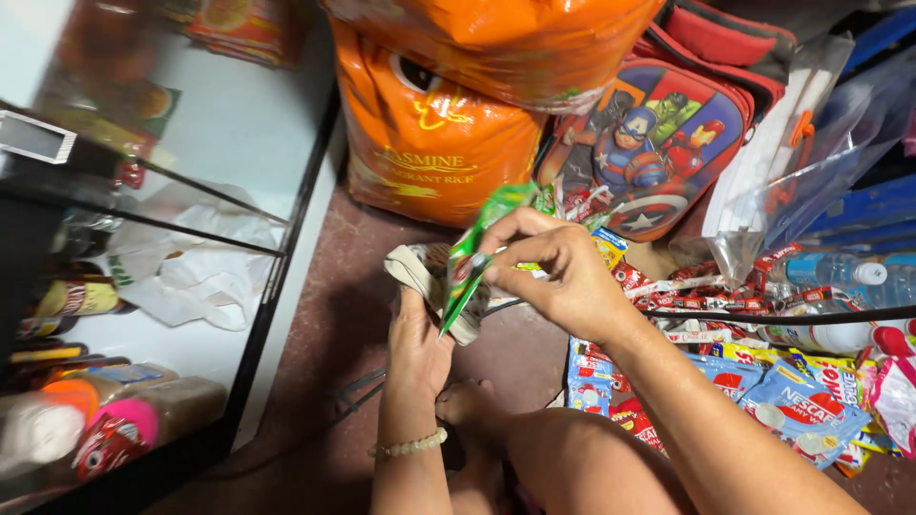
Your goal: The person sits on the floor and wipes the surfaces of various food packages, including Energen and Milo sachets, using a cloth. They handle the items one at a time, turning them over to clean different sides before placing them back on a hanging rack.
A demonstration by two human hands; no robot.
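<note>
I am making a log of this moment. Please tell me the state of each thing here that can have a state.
Right hand: pinching a green sachet strip.
Left hand: gripping a grey bundle.
Green sachet strip: held up, hanging down folded.
Grey bundle: held, rolled up.
Orange rice sack: full, closed, leaning.
Backpack: propped up, zipped.
Water bottle: lying down, capped.
White plastic bag: crumpled.

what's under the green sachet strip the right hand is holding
Under the green sachet strip pinched by the right hand sits a crumpled pale bundle gripped by the left hand. The strip and fingers cover the bundle's middle, so its contents stay hidden.
</note>
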